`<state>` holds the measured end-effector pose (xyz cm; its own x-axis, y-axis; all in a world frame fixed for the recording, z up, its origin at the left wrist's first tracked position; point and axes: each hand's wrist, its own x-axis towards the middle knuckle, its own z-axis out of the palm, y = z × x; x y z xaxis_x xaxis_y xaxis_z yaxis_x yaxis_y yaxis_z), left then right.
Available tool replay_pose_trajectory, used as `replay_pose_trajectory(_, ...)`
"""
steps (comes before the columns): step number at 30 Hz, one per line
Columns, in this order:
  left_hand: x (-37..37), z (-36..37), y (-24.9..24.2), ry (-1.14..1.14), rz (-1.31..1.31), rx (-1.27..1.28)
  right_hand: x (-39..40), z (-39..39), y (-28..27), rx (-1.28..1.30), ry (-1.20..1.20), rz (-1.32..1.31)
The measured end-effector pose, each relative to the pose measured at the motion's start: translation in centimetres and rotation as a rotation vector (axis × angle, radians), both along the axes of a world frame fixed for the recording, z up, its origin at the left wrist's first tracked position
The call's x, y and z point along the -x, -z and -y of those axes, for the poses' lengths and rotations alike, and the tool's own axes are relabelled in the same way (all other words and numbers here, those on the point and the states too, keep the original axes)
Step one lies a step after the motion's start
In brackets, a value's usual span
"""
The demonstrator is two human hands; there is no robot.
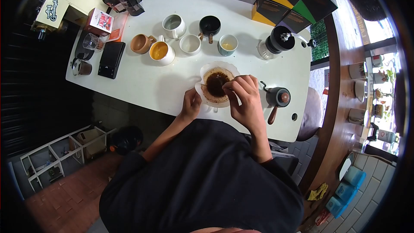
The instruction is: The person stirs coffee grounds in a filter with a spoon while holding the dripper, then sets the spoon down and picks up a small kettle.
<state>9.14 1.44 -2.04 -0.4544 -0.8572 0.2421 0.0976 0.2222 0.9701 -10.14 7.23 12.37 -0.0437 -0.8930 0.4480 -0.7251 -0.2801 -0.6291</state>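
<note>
A white paper filter (pixel 208 70) with dark wet coffee grounds (pixel 217 83) sits near the table's front edge, above a glass vessel that is mostly hidden. My left hand (pixel 191 102) is closed at the filter's left edge, its fingertips against the rim. On the right side my right hand (pixel 243 97) is closed in a pinch at the filter's right rim. To the right of it stands a grey kettle (pixel 276 96) with a wooden knob and handle.
Behind the filter stand several cups, among them an orange-lined cup (pixel 159 51) and a black cup (pixel 210 26). A hand grinder (pixel 280 39) is at the back right, near stacked boxes (pixel 280 8). A black scale (pixel 111 60) lies at the left.
</note>
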Motion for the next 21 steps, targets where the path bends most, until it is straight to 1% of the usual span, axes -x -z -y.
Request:
replay_pose_trajectory(3,-0.3,-0.1,0.5,-0.008,0.04,-0.03,0.0,0.1,0.0,-0.003,-0.008,0.021)
replay_pose_trajectory(6,-0.2,0.0,0.3,0.01,0.018,-0.013,0.2,0.0,0.1,0.0,0.001,0.016)
replay_pose_trajectory(8,0.0,-0.1,0.5,-0.02,0.011,-0.011,0.2,0.0,0.1,-0.006,0.0,0.0)
replay_pose_trajectory(11,-0.1,-0.2,0.2,-0.007,-0.008,-0.011,0.2,0.0,0.0,-0.008,-0.008,0.05)
replay_pose_trajectory(14,0.0,-0.2,0.0,-0.015,-0.012,-0.02,0.2,0.0,-0.1,-0.008,0.013,0.004)
replay_pose_trajectory(17,0.0,-0.2,0.0,-0.016,-0.019,-0.033,0.2,0.0,-0.3,-0.03,-0.02,0.048)
replay_pose_trajectory(19,-0.1,-0.3,0.3,-0.031,-0.002,-0.022,0.0,0.1,-0.5,0.01,0.017,0.04)
replay_pose_trajectory(21,-0.4,-0.4,1.0,-0.046,0.015,-0.009,0.1,0.0,-0.5,-0.007,0.005,0.035)
